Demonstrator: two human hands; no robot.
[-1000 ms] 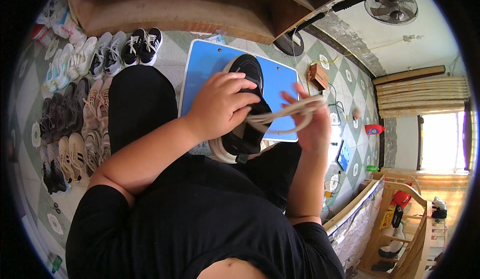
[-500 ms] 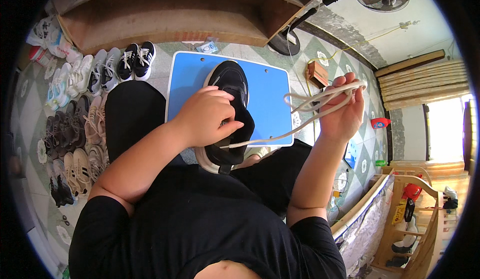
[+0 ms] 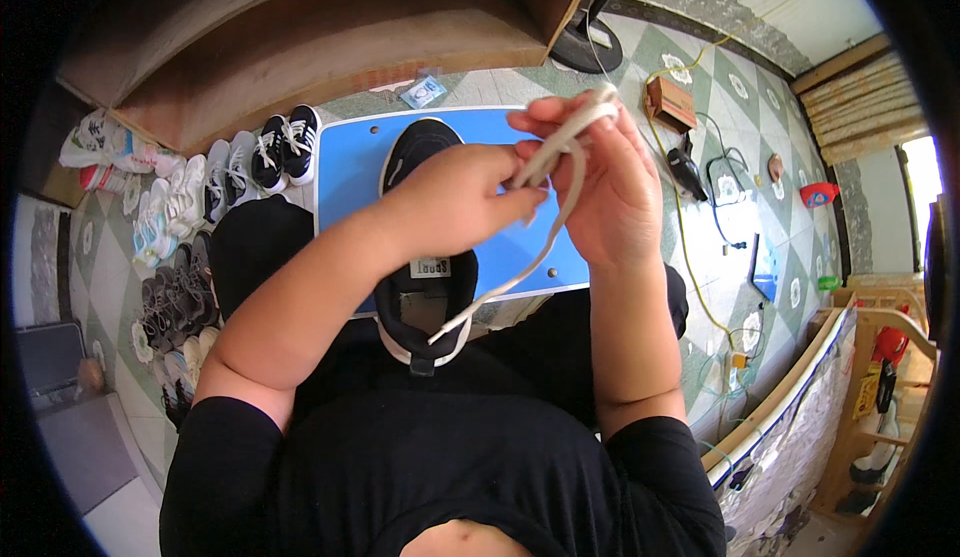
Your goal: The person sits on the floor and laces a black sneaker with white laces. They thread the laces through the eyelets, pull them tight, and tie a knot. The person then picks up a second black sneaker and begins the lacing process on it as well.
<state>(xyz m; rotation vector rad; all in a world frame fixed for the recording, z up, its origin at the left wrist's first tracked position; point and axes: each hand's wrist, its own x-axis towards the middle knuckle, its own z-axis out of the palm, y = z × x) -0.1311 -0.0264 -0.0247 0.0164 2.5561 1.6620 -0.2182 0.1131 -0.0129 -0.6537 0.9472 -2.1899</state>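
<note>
A black shoe [image 3: 424, 137] with a white sole and no lace in view stands on the small blue table, toe pointing away from me. My right hand [image 3: 612, 182] grips a bundled off-white shoelace [image 3: 568, 142] above the table's right side. From the bundle one strand runs down, its tip hanging over the shoe's heel opening. My left hand [image 3: 465, 192] reaches across above the shoe, its fingers closed on the near loops of the same lace. That hand and forearm hide the middle of the shoe.
Under the shoe is the blue table [image 3: 345, 172] with a pale rim. Several pairs of shoes [image 3: 230, 172] line the floor at left. A wooden shelf [image 3: 330, 42] stands behind. Cables, a brown box [image 3: 670, 105] and a black hair dryer [image 3: 686, 172] lie at right.
My right hand has brought the lace bundle inward, to the left. My left hand has left the shoe and moved up and right to the lace. The view has shifted.
</note>
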